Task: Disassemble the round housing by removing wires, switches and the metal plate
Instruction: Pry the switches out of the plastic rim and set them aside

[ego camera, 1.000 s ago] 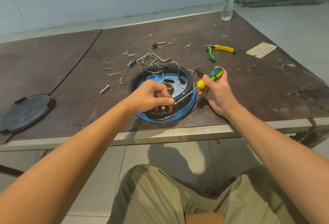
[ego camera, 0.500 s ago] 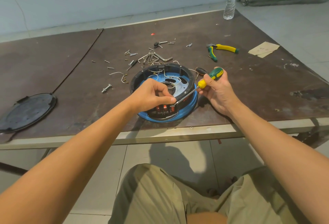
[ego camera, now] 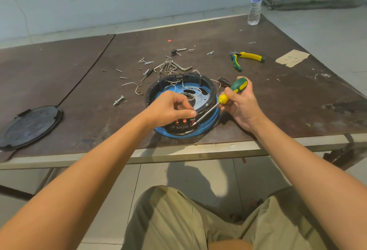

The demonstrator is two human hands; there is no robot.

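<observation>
The round housing, black-walled on a blue base, lies near the table's front edge. Inside it are a silver metal plate, white wires and orange-red switches at the near wall. My left hand reaches into the near side, fingers curled, thumb and fingertips pinching a part above the switches. My right hand grips a green-and-yellow screwdriver; its tip touches the housing beside the switches, just under my left thumb.
Loose screws, hex keys and a bolt lie behind and left of the housing. Green-yellow pliers sit at right, a cardboard scrap farther right, a water bottle at the back, a black round lid at left.
The screwdriver tip has slid slightly nearer, toward the switches. My left hand stays at the same spot with small finger shifts.
</observation>
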